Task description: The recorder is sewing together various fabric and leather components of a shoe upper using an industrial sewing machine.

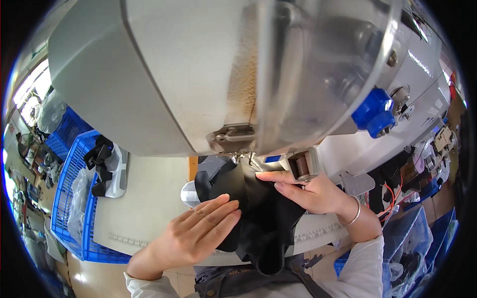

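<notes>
A soft black sewn piece [261,218] of leather-like material lies under the needle area [251,156] of a large white sewing machine [164,74]. It drapes over the near table edge in a rounded fold, and grey and white parts show at its left. My left hand [201,231] rests on its left side with fingers stretched flat and close together. From the right, my right hand [313,193] touches the piece just beside the needle area. Its index finger is extended and its thumb stands a little apart below; the other fingers are mostly hidden.
A pale worktable [149,198] with a printed ruler edge surrounds the machine. At left stand grey-white pieces with black straps [112,171] and a blue crate [62,208]. A brown thread bobbin [301,166], a blue knob [373,113] and a clear shield sit near the needle.
</notes>
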{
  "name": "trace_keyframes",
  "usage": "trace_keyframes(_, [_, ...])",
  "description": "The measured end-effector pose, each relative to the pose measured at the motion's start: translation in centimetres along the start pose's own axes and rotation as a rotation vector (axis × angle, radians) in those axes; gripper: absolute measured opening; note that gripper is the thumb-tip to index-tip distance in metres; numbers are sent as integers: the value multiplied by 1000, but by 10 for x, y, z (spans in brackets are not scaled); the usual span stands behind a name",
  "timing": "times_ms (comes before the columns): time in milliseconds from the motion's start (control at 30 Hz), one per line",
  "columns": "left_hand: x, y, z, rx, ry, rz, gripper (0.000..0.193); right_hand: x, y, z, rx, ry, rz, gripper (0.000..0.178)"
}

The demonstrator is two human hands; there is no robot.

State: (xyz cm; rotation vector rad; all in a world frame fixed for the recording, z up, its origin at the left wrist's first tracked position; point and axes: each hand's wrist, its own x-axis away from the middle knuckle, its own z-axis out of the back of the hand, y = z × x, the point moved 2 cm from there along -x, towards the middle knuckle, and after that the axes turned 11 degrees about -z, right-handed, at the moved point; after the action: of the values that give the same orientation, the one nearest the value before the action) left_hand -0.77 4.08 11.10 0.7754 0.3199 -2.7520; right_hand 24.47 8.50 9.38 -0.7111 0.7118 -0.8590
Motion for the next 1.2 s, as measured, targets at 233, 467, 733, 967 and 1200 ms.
trace_keyframes(233, [2,-9,-1,110,38,45,36,-4,4,-2,-21,39,3,27])
trace_keyframes(467, [1,-18,0,135,57,82,48,-9,8,-1,-35,55,-45,27])
trace_keyframes(733, [-2,-23,0,146,76,84,53,-13,14,1,-101,87,-57,25])
trace_keyframes(967, [-4,-27,-2,145,96,88,57,-17,18,4,-93,55,-102,24])
trace_keyframes(1200, [-3,-29,-1,238,119,165,64,9,-37,17,458,179,376,25])
